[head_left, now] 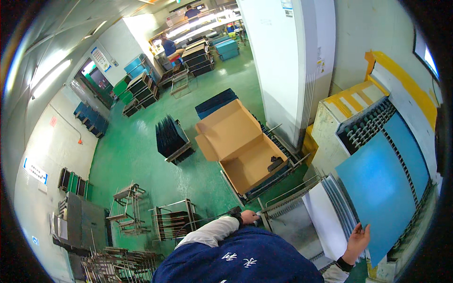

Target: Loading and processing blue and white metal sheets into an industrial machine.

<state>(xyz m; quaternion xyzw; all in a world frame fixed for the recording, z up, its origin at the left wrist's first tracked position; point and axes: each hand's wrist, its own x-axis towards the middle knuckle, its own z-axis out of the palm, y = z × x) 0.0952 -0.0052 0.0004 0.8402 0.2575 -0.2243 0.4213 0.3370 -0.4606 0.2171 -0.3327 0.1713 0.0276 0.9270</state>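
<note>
Loosely half-curled, the right grip (358,241) is at the near edge of a blue sheet (377,188), perhaps to steady it; whether it grasps, I cannot tell. Beyond that grip, rollers (369,125) seem to support the sheet. The left grip (248,217) curls at a rack (265,220), probably bracing, its hold unclear. White panels (325,217) crowd the right grip's left; an open cardboard box (245,167) blocks space ahead of the left.

Factory workshop with roller conveyor (368,125)
</note>
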